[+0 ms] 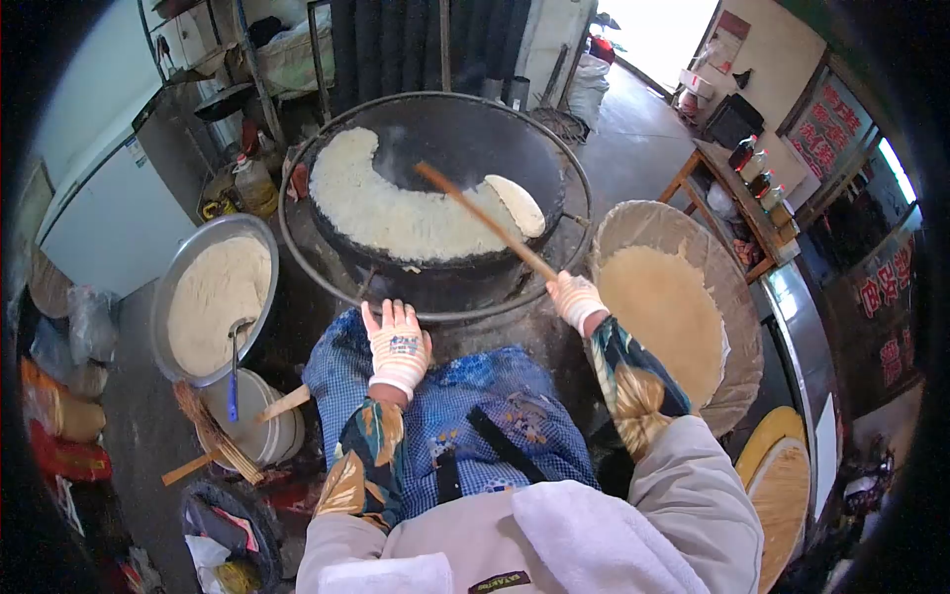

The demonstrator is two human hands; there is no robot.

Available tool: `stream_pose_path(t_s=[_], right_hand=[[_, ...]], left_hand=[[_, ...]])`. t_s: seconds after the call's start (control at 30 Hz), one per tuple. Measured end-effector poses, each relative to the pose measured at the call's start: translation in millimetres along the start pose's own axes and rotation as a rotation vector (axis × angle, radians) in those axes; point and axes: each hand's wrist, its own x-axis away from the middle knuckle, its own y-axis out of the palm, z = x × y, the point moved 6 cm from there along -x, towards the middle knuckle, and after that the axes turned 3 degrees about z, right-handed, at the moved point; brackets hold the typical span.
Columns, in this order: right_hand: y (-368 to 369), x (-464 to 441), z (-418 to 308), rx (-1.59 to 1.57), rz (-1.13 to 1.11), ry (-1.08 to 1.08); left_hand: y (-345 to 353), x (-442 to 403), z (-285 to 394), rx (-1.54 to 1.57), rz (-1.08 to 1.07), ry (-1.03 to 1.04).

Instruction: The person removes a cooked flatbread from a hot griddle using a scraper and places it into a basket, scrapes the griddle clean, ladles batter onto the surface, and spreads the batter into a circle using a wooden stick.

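My right hand (577,302), in a pale glove, is closed around the near end of a long wooden stick (485,220). The stick slants forward and left over a large round black griddle (445,134). Pale batter (396,213) lies on the griddle in a curved band along its left and near sides. A thicker whitish lump (517,205) sits at the right end of that band. My left hand (399,346), also gloved, has its fingers stretched out by the near side of the metal ring (475,315) around the griddle; whether it touches the ring I cannot tell.
Left stands a metal basin (163,332) of pale batter with a blue-handled ladle (234,381). Below it are a white bucket (282,431) and a straw brush (213,431). A wide lined basket (747,327) of tan batter is right, near round boards (782,495) and a bottle-topped wooden table (722,188).
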Motion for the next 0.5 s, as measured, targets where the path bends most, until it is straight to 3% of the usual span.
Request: stream_pose_path(t_s=[0.1,0.27,0.3,0.4,0.5], right_hand=[[9.1,-22.8,34.5,0.006,0.064,0.129],[-13.8,16.1,-12.3,-0.033,0.012,-0.09],[7.3,10.8,-4.2,0.012,-0.151,-0.087],[-15.6,-5.4,21.9,0.041,0.051,0.076],[-19.3,-10.8,10.9,-0.003,0.063,0.036]], left_hand=[[1.4,0.8,-11.9,-0.014,-0.035,-0.043],[-0.8,-0.5,-33.1,-0.048,-0.042,-0.101],[2.1,0.2,-37.7,-0.036,-0.037,-0.12],[-5.0,-4.4,-51.4,-0.064,-0.124,-0.157],[3.2,-5.0,-67.2,-0.106,-0.168,-0.195]])
